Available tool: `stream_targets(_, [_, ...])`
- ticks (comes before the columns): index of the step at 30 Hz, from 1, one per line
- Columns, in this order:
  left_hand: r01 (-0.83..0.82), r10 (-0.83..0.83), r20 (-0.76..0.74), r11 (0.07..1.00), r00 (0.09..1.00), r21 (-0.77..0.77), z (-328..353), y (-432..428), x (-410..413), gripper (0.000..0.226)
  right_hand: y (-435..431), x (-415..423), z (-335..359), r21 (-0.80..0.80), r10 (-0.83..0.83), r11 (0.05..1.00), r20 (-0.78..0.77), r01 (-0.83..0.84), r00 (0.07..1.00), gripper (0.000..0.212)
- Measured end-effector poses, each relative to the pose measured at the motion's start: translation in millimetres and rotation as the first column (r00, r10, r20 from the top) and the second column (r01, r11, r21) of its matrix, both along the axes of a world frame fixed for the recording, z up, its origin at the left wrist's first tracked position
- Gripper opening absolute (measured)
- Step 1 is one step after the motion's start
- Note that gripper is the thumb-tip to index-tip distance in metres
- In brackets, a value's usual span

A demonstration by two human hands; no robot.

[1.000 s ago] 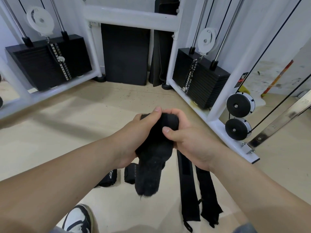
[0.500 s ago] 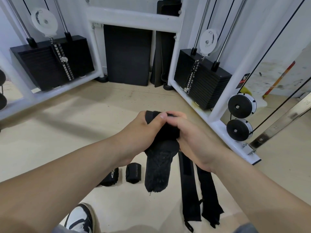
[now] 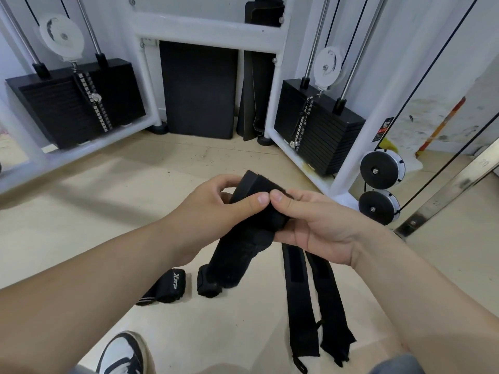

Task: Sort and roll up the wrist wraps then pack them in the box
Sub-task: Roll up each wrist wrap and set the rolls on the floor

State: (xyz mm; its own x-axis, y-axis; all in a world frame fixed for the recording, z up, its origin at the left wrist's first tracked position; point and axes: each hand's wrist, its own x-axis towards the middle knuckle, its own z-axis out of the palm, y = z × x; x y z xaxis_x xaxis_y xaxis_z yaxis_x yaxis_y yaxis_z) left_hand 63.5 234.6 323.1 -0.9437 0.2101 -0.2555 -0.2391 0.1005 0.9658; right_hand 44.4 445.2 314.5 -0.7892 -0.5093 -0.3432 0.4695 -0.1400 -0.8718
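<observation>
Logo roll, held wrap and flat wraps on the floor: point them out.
Logo roll (image 3: 167,289), head view, black face by the lettering.
Held wrap (image 3: 232,263), head view, hanging tail.
Flat wraps (image 3: 301,306), head view, middle of left strip.

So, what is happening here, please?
A person holds a black wrist wrap with the left hand and right hand, thumbs pinching its partly rolled top; the tail hangs loose. Two rolled wraps lie on the floor below, and two flat wraps lie stretched out beside them. No box is in view.
</observation>
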Motion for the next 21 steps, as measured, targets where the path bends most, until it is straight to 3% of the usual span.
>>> stream_targets(3, [-0.021,0.017,0.155,0.999,0.988,0.03,-4.1,-1.5,-4.1,0.044,-0.8,-3.3,-2.2,-0.011,-0.131,0.991,0.001,0.131,0.991,0.047])
stream_targets(7, [0.074,-0.063,0.241,0.997,0.968,-0.035,-9.9,-5.7,-5.9,0.026,0.5,-7.5,-7.3,0.006,-0.27,0.963,0.037,0.27,0.962,0.037])
stream_targets(11, [-0.009,0.011,0.181,1.0,0.983,-0.014,-9.8,-4.5,-6.9,0.017,1.0,-10.6,-12.3,0.047,-0.392,0.919,0.014,0.391,0.92,0.052])
stream_targets(16, [-0.132,0.133,0.056,0.991,0.99,-0.026,-10.2,4.3,-0.8,0.012,-9.1,-4.4,-10.6,0.167,-0.355,0.914,-0.106,0.369,0.929,0.04])
stream_targets(21, [-0.116,0.116,0.001,0.993,0.993,-0.025,-11.7,6.4,0.7,0.009,-6.8,-4.0,-11.1,0.266,-0.288,0.907,-0.172,0.326,0.942,0.048])
